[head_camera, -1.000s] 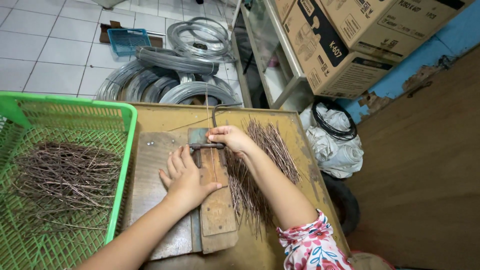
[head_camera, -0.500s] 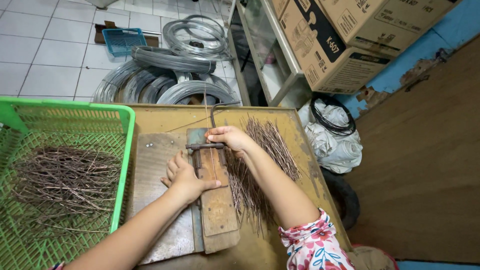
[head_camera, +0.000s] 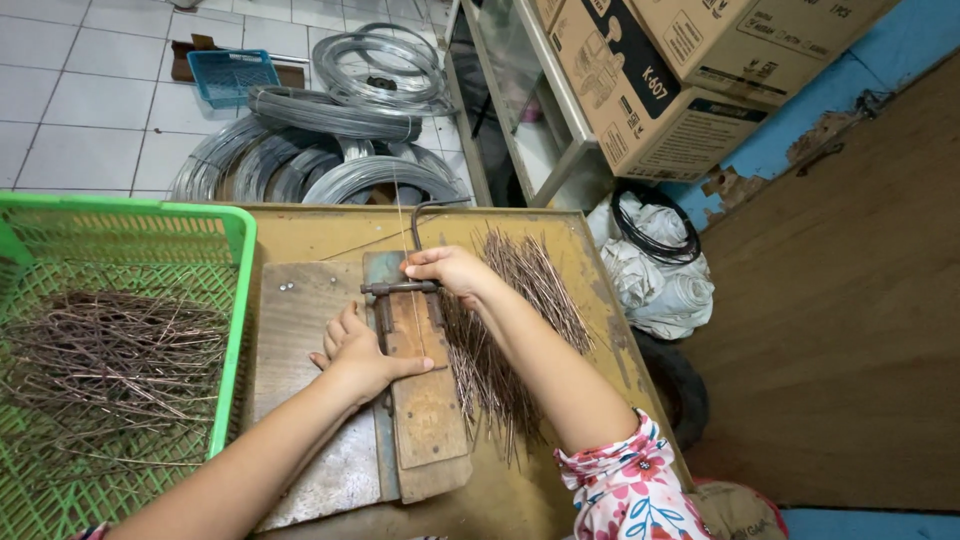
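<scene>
- Looking down on a worn, yellowish wooden desk (head_camera: 520, 500) from a head-worn camera.
- At centre, a rusty flat metal jig of plates with a small crossbar near its top (head_camera: 415, 390), lying lengthwise on the desk.
- Left hand (head_camera: 358, 352) resting flat and open on the jig's left edge, fingers spread and pointing away, thumb stretched right across the brown plate.
- Right hand (head_camera: 452, 270) curled closed at the crossbar's right end, seemingly pinching a thin straight wire (head_camera: 410, 300) running down the middle of the jig; exact grip hidden by the fingers.
- Just right of the jig, beneath the right forearm, a loose heap of short cut wire pieces (head_camera: 520, 320), fanned out on the desk.
- Floral-patterned sleeve (head_camera: 625, 490) at the lower right.
- On the left, touching the desk's edge, a bright green plastic mesh basket (head_camera: 235, 300) holding a tangled pile of similar dark wire pieces (head_camera: 110, 360).
- Beyond the desk, on white floor tiles, several large coils of grey steel wire (head_camera: 330, 130), with a small blue plastic basket (head_camera: 232, 75) behind them.
- Upper right, stacked brown cardboard boxes (head_camera: 650, 90) on a metal-framed rack.
- Right of the desk, a bundle of white cloth (head_camera: 660, 285) with a black loop on top.
</scene>
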